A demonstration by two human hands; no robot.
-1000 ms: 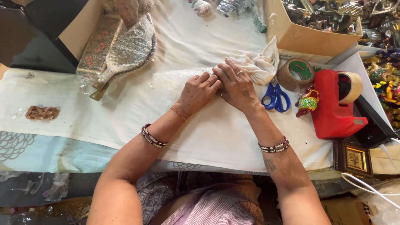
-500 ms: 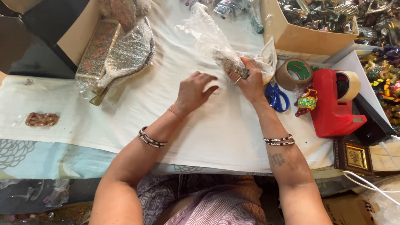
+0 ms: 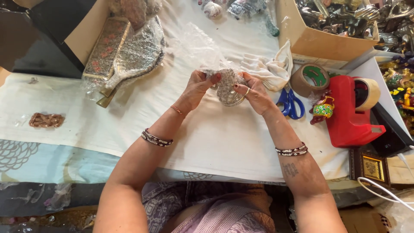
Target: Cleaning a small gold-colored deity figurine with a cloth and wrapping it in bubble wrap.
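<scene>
Both my hands hold a small round silvery filigree ornament (image 3: pixel 228 88) just above the white table cloth (image 3: pixel 215 138). A clear crumpled plastic bag (image 3: pixel 199 51) hangs off the ornament and trails up and to the left. My left hand (image 3: pixel 199 86) pinches the bag and the ornament's left side. My right hand (image 3: pixel 252 91), with a ring on one finger, grips the ornament's right side. Dark bangles circle both wrists.
A white cloth (image 3: pixel 269 69), blue-handled scissors (image 3: pixel 291 103), a brown tape roll (image 3: pixel 310 78), a red tape dispenser (image 3: pixel 353 110) and a small painted figurine (image 3: pixel 322 110) lie to the right. A cardboard box (image 3: pixel 321 41) of metal items stands at the back right. Wrapped ornate trays (image 3: pixel 129 54) lie at the back left.
My hands have lifted from pressing flat on the cloth; the right picked up the bagged ornament, and the left has now joined it at the middle of the table.
</scene>
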